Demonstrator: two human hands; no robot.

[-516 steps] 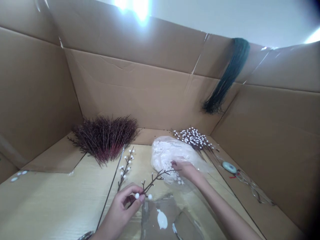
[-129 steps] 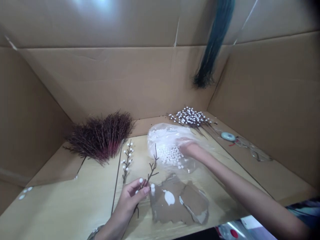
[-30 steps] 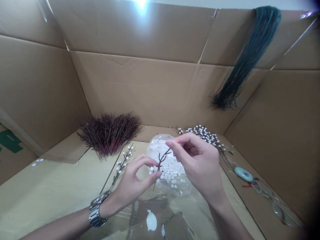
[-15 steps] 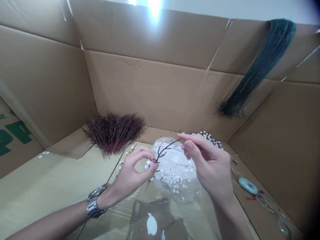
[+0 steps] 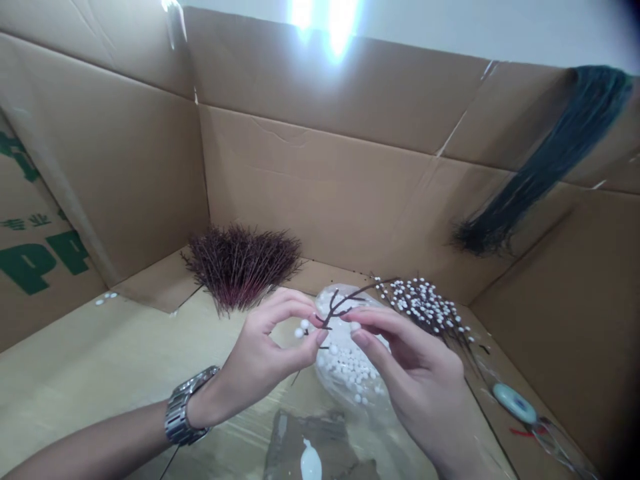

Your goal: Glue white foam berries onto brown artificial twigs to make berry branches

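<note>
My left hand (image 5: 270,353), with a metal watch (image 5: 183,417) on its wrist, pinches a thin brown twig (image 5: 345,303) that carries a white bead near my fingertips. My right hand (image 5: 405,370) is held just to the right of it, thumb and forefinger pinched on a small white bead (image 5: 355,326) at one of the twig's side tips. Both hands hover above a clear plastic bag of white beads (image 5: 350,370) lying on the cardboard floor.
A bundle of bare dark-red twigs (image 5: 243,263) lies at the back left, a pile of beaded twigs (image 5: 425,307) at the back right. White glue (image 5: 310,461) sits on a cardboard scrap in front. A tape measure (image 5: 513,402) lies far right. Cardboard walls (image 5: 350,193) enclose the space; a dark green bundle (image 5: 540,167) hangs.
Both hands have dropped slightly and drawn together. My right fingers have slid from the twig's far tip to a nearer side tip, now with a bead. The view has shifted right.
</note>
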